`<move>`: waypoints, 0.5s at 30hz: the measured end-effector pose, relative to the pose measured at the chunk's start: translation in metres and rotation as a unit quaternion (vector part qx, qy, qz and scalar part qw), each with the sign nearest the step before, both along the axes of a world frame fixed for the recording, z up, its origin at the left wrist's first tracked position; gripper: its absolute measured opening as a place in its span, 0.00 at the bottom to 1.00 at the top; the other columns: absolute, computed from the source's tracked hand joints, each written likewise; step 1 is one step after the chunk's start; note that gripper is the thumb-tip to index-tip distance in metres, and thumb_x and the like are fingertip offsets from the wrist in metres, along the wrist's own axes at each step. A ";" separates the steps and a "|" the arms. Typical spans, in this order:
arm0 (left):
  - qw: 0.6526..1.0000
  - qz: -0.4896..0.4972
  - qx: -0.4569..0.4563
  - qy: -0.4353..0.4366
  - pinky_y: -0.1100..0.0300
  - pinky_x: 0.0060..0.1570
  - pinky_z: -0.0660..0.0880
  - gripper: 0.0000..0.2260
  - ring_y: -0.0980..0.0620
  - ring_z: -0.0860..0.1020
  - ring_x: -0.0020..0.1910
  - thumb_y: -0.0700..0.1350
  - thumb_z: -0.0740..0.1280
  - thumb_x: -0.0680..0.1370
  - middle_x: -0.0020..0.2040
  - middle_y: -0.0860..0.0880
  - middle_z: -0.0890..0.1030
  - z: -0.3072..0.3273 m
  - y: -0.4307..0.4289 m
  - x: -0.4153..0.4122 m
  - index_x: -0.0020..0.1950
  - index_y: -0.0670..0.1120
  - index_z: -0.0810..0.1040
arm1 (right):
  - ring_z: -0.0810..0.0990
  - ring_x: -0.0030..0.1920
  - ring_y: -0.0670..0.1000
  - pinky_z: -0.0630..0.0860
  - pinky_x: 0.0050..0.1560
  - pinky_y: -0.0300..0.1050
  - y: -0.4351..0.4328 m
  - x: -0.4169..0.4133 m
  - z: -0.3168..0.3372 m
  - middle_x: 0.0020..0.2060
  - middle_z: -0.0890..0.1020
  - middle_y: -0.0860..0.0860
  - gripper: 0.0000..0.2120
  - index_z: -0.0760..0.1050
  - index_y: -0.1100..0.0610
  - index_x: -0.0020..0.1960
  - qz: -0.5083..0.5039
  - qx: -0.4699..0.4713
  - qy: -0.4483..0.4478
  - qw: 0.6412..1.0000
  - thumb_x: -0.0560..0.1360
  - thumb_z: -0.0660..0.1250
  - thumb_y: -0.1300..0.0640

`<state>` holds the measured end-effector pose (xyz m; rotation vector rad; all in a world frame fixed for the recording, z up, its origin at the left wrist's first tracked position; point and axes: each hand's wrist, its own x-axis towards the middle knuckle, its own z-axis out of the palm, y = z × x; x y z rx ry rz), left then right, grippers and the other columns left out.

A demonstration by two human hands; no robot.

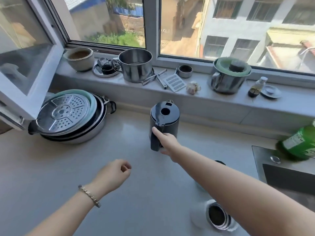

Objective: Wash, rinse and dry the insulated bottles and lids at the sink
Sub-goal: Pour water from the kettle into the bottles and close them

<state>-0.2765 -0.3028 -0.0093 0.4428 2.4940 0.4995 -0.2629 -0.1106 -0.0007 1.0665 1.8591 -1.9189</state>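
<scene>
Midway along the counter, the right hand curls its fingers round the handle of the dark insulated bottle, probably to carry it right to the sink. The left hand hovers nearer, loosely curled and empty.

We wear one thin bracelet of small, pale golden metal links, snug around the wrist behind our left hand. Our left forearm and right forearm are bare.
</scene>
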 end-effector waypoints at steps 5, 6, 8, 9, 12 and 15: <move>0.999 -0.013 0.042 -0.024 0.66 0.41 0.71 0.04 0.60 0.76 0.42 0.49 0.62 0.78 0.41 0.59 0.77 -0.018 0.005 -0.013 0.45 0.59 0.72 | 0.73 0.59 0.55 0.78 0.42 0.53 -0.003 -0.033 -0.028 0.60 0.73 0.52 0.25 0.70 0.51 0.55 -0.167 -0.146 -0.003 0.975 0.69 0.63 0.33; 0.998 -0.013 0.049 -0.032 0.66 0.42 0.71 0.04 0.60 0.76 0.42 0.49 0.62 0.78 0.41 0.59 0.77 -0.021 0.007 -0.014 0.45 0.59 0.73 | 0.74 0.58 0.54 0.79 0.39 0.52 -0.004 -0.035 -0.031 0.60 0.74 0.53 0.23 0.71 0.52 0.53 -0.175 -0.144 0.004 0.974 0.71 0.62 0.34; 0.997 -0.011 0.061 -0.051 0.64 0.45 0.73 0.07 0.61 0.77 0.42 0.48 0.63 0.77 0.41 0.59 0.78 -0.025 0.011 -0.015 0.42 0.60 0.72 | 0.76 0.50 0.51 0.80 0.43 0.54 -0.001 -0.033 -0.034 0.52 0.78 0.53 0.19 0.72 0.52 0.46 -0.181 -0.116 0.008 0.977 0.74 0.60 0.36; 0.996 -0.007 0.067 -0.058 0.64 0.46 0.74 0.08 0.61 0.77 0.42 0.48 0.63 0.77 0.41 0.58 0.78 -0.027 0.012 -0.016 0.41 0.61 0.71 | 0.76 0.44 0.50 0.80 0.46 0.56 0.002 -0.030 -0.035 0.45 0.79 0.53 0.18 0.71 0.53 0.43 -0.188 -0.097 0.005 0.977 0.75 0.59 0.37; 0.995 0.002 0.077 -0.067 0.62 0.46 0.75 0.10 0.61 0.78 0.40 0.47 0.65 0.77 0.40 0.58 0.79 -0.032 0.012 -0.015 0.39 0.61 0.72 | 0.71 0.33 0.50 0.78 0.51 0.60 0.023 -0.018 -0.033 0.30 0.74 0.50 0.22 0.73 0.57 0.38 -0.192 -0.048 -0.020 0.980 0.72 0.62 0.37; 0.994 0.002 0.077 -0.075 0.65 0.44 0.73 0.10 0.62 0.78 0.39 0.46 0.65 0.77 0.40 0.58 0.80 -0.037 0.013 -0.012 0.40 0.61 0.73 | 0.72 0.33 0.52 0.78 0.49 0.64 0.040 -0.008 -0.027 0.27 0.73 0.50 0.24 0.73 0.58 0.35 -0.168 -0.021 -0.050 0.984 0.69 0.66 0.35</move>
